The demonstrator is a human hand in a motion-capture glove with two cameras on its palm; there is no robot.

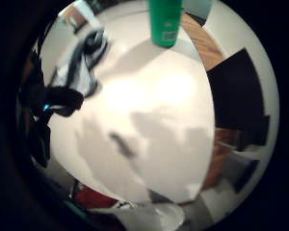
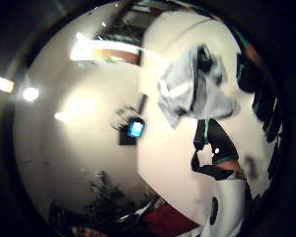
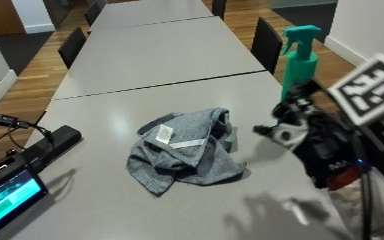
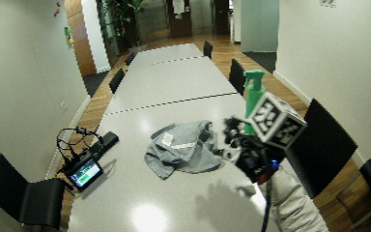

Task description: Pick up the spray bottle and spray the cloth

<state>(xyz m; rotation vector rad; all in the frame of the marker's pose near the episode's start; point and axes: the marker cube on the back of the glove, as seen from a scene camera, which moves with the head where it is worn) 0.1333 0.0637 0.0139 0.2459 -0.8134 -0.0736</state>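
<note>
Gloved right hand [image 3: 312, 132] above the desk [image 3: 179, 60], between cloth and spray bottle.
The hand holds nothing; I cannot tell if its fingers are straight or curled. The green spray bottle [image 3: 298, 60] stands upright just behind it, near the desk edge; its white label cannot be read. The grey cloth [image 3: 185, 150] lies crumpled at the desk's middle, showing a small white tag with no readable writing.

**No legible text**

Nothing readable anywhere. White tag [image 3: 165, 133] on the crumpled grey cloth [image 3: 185, 150]: blank or too small to tell. Pale label patch [image 1: 169, 35] on the green plastic spray bottle [image 1: 165, 19]: blurred, unreadable.
</note>
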